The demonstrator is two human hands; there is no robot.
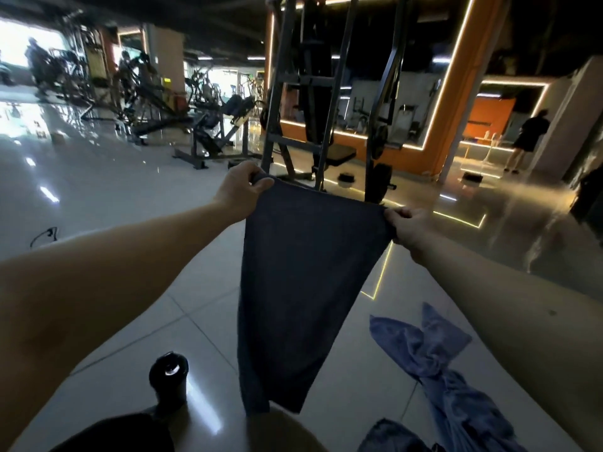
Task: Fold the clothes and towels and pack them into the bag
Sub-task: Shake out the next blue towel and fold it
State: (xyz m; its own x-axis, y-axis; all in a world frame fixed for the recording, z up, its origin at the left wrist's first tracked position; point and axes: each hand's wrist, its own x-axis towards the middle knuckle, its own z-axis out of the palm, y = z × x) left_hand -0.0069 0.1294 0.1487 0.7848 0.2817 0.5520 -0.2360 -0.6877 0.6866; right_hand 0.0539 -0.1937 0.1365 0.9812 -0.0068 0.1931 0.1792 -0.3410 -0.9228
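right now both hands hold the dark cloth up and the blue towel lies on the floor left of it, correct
No: in the head view the blue towel lies on the floor right of the dark cloth, not left. The left hand and right hand do hold it up.

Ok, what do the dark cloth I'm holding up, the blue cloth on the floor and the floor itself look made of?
Dark cloth: thin matte fabric, probably a knit; it hangs limp and smooth. Blue cloth: likely terry towelling; fuzzy, bunched folds. Floor: glossy tile, perhaps glazed ceramic; grout lines, mirror-like reflections.
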